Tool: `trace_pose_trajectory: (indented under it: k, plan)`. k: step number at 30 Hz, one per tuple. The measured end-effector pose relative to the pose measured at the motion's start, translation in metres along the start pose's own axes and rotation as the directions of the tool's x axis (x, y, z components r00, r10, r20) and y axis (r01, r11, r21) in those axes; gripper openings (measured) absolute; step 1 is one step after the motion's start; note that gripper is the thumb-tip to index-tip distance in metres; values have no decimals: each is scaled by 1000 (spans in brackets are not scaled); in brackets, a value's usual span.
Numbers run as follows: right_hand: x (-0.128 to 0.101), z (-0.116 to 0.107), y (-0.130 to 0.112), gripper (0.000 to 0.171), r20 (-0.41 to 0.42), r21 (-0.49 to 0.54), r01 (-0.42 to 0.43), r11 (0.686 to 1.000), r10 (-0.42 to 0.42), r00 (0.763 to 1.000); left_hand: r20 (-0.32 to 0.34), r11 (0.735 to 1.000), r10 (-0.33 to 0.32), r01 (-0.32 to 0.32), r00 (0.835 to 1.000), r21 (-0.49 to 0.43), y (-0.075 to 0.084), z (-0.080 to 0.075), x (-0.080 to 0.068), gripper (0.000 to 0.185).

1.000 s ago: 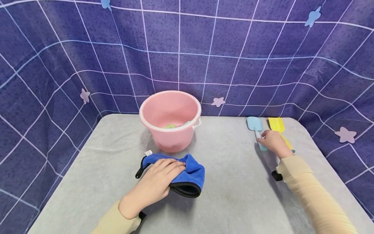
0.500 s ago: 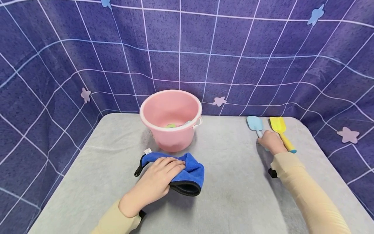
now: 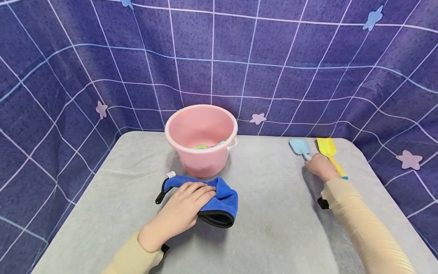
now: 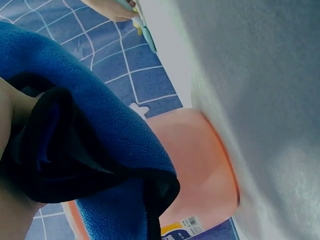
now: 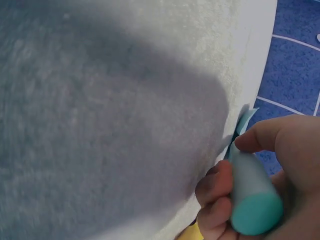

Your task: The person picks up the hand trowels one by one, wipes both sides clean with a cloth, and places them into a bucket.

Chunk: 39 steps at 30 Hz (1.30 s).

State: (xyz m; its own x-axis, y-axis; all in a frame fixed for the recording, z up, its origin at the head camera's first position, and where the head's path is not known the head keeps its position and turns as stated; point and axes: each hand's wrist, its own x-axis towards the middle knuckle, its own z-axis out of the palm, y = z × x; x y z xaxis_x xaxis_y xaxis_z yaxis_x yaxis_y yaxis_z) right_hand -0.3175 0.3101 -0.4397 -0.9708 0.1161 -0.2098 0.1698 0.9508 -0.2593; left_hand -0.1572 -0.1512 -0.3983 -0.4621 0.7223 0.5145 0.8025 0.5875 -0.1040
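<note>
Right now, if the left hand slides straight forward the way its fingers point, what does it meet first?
Probably the pink bucket. The left hand grips the blue cloth, fingers pointing up-right toward the bucket just behind it; depth is unclear.

L hand [image 3: 184,205] flat, R hand [image 3: 318,166] fingers curled

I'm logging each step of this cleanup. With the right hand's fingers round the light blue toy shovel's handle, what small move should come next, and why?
Probably lift it. The right hand grips the light blue plastic toy shovel, whose blade appears to lie on the grey table beside the yellow plastic toy shovel. The left hand holds the blue microfibre cloth.
</note>
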Motion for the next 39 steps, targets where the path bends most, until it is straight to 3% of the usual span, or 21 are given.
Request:
trace_pose_trajectory:
  k: [8, 18, 23, 28, 39]
  plan:
    - [-5, -9, 2, 27, 33, 40, 34, 999, -35, 999, 19, 998, 8, -9, 1000, 55, -1, -7, 0, 58]
    - [-18, -25, 3, 32, 37, 14, 114, 993, -115, 993, 20, 991, 39, -42, 999, 124, -5, -14, 3, 54]
    - [-26, -36, -1, 27, 26, -8, 148, 989, -148, 989, 1, 988, 49, -48, 999, 146, -6, -17, 4, 44]
    - [-32, -44, 0, 27, 11, 0, 165, 986, -165, 986, -24, 986, 58, -53, 998, 156, -7, -20, 4, 47]
    - [-48, -68, -8, 33, -22, -62, 200, 978, -201, 979, -6, 988, 21, -20, 1000, 150, -11, -26, 2, 48]
